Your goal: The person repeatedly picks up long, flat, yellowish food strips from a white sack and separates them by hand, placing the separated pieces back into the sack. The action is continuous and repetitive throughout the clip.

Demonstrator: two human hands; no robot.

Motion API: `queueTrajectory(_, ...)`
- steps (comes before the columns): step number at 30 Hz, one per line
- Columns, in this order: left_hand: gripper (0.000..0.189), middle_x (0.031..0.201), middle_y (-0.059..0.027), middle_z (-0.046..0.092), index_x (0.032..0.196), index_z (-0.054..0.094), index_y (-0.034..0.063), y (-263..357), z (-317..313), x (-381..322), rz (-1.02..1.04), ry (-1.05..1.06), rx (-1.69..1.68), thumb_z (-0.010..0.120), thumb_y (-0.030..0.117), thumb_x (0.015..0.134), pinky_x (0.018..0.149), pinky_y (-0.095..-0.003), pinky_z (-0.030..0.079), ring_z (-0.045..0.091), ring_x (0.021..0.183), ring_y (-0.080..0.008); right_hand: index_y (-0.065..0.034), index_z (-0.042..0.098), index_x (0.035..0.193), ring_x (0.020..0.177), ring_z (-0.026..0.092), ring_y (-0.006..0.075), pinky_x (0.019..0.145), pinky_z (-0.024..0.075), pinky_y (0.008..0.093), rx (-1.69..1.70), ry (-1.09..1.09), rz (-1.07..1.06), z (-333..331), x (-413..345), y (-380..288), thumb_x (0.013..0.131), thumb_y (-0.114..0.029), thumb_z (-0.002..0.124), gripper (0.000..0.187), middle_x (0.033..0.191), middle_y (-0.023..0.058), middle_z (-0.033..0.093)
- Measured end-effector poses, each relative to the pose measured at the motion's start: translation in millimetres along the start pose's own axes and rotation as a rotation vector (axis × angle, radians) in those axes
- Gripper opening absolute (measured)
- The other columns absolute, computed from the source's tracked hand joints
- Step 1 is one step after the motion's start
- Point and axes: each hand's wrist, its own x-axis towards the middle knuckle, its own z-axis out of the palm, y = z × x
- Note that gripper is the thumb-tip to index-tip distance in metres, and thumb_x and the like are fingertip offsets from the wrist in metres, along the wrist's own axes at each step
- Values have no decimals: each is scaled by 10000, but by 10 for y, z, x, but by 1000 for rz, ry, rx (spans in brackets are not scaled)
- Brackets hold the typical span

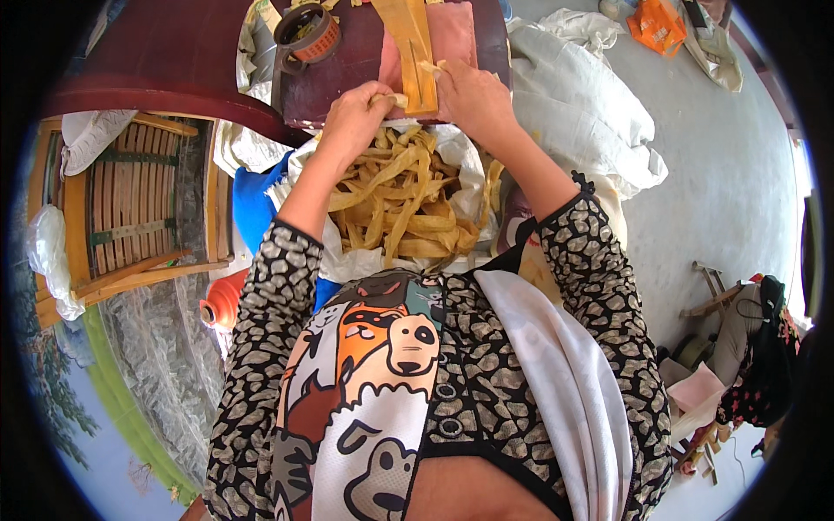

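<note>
At the near edge of a dark red table (pixel 326 91), my left hand (pixel 357 117) pinches a pale yellowish strip end (pixel 391 100) between thumb and fingers. My right hand (pixel 475 98) pinches another pale strip end (pixel 431 66) over a flat yellow strip (pixel 417 52). That flat strip lies lengthwise on a pink cloth (pixel 456 32), with a dark slit or line along its middle. Whether the two pinched ends belong to one piece, I cannot tell. Below the table edge, a white woven sack (pixel 466 156) holds a heap of long, limp, yellow-brown strips (pixel 404 202).
A brown mug (pixel 307 34) with an orange band and scraps inside stands left on the table. White sacking (pixel 573 104) lies to the right. A wooden slatted chair (pixel 133 195) and a red flask-like container (pixel 225 301) are at left. At right are a wooden stool (pixel 717 290) and piled cloth.
</note>
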Motion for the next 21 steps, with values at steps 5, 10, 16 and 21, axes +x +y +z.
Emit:
queueTrajectory(5, 244, 1091, -71, 598, 1061, 658, 50, -85, 238, -548, -100, -226, -459, 616, 239, 913, 814, -295, 484, 580, 908, -158, -81, 633, 904, 833, 627, 272, 673, 520, 366, 3, 292, -616, -54, -355, -255, 810, -150, 588, 125, 850, 98, 635)
queueTrajectory(10, 278, 1023, -43, 624, 1186, 542, 62, -6, 439, -897, -213, -352, -990, 496, 231, 971, 818, -287, 503, 616, 922, -167, -83, 648, 926, 824, 613, 235, 712, 514, 331, 327, 288, -833, 69, -690, -497, 764, -121, 629, 167, 868, 56, 622)
queueTrajectory(16, 161, 927, 1, 613, 1057, 549, 72, 140, 288, -734, -532, -214, -1371, 495, 190, 962, 742, -263, 507, 607, 834, -118, -39, 643, 867, 621, 568, 218, 576, 489, 287, 941, -47, -357, 6, -677, -460, 890, -160, 601, 131, 718, 72, 606)
queueTrajectory(21, 125, 831, -5, 593, 937, 574, 88, 270, 343, -701, -481, -371, -1356, 469, 150, 965, 693, -254, 485, 563, 699, -108, -16, 611, 865, 535, 544, 223, 521, 453, 312, 865, 91, -186, -42, -612, -369, 949, -229, 554, 236, 650, 113, 571)
